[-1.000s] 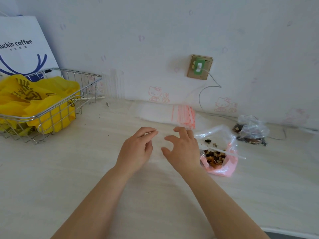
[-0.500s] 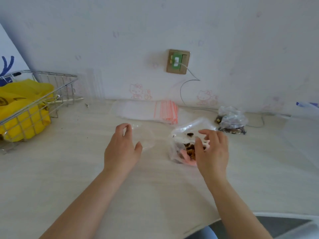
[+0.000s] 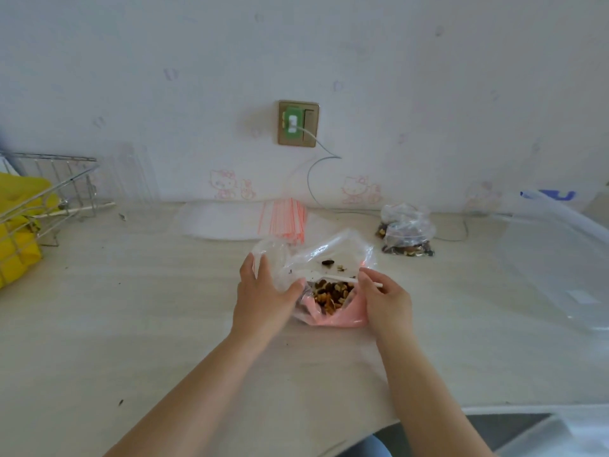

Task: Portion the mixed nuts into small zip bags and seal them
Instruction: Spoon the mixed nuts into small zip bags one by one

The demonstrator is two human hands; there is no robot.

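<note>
Gripping the open bag of mixed nuts (image 3: pixel 333 293) at frame centre on the surface (image 3: pixel 131 324): left hand (image 3: pixel 263 298) curled round its left side, right hand (image 3: pixel 385 296) pinching its right rim.

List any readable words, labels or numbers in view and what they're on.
None can be read.
Nut bag: faint print near its top, too small to read.
Clear plastic bag at the right: blue mark at its top edge, blurred.
Wall: cartoon cat stickers, no words.

Wire basket (image 3: pixel 49 196) got chopped off at the frame's left edge, and the left hand (image 3: pixel 263 295) covered the nut bag's (image 3: pixel 333 275) left side.
</note>
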